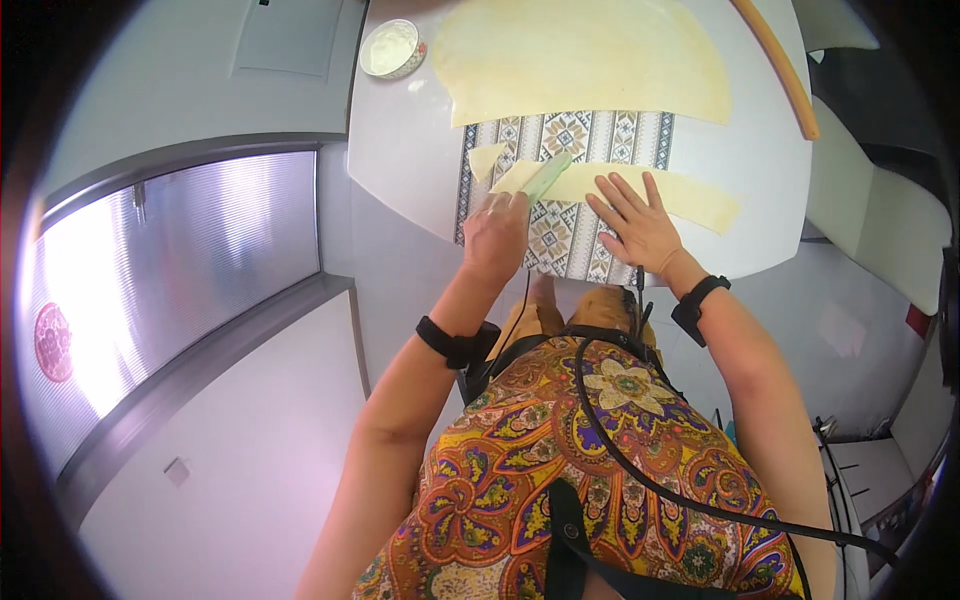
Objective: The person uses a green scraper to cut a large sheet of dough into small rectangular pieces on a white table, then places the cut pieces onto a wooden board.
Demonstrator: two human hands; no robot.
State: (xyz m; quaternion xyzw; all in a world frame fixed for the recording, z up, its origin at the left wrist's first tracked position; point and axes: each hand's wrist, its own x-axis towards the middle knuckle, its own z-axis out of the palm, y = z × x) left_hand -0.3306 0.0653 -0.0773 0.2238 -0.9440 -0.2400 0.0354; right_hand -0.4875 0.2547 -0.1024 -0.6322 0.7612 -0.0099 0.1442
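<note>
My left hand grips a pale green knife, which lies slantwise across a strip of rolled dough near the strip's left end. My right hand rests with fingers spread, its fingertips on the strip to the right of the knife. A small triangular piece of dough sits apart at the far left. Beyond the strip spreads a large, thin sheet of dough with a straight near edge. A patterned cloth or mat shows under the strip. Whether the blade has cut through cannot be seen.
The white table has a curved edge in front of me. A bowl of white powder stands at the back left, and a wooden rolling pin lies along the right edge. Pale chairs stand to the right. A black cable crosses my front.
</note>
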